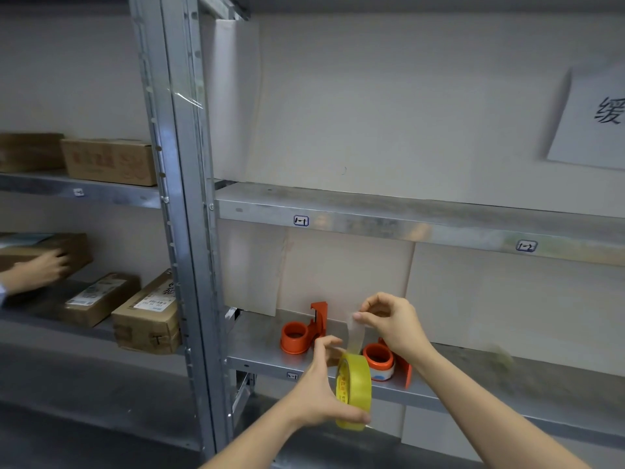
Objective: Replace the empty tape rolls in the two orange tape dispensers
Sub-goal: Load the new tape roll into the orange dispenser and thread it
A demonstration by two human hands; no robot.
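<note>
My left hand (319,389) grips a full yellow tape roll (353,390), held upright in front of the lower metal shelf (263,336). My right hand (392,321) pinches the loose tape end (356,330), a clear strip pulled up from the roll. On the shelf behind stand two orange tape dispensers. The left dispenser (304,331) has a bare orange hub and an upright cutter arm. The right dispenser (385,362) carries a thin white core and is partly hidden by my right wrist and the roll.
A metal upright (189,204) splits the racks. Cardboard boxes (145,316) lie on the left-hand shelves, where another person's hand (40,270) rests on a box. A higher shelf (406,218) runs overhead, and a paper sign (595,120) hangs at the upper right.
</note>
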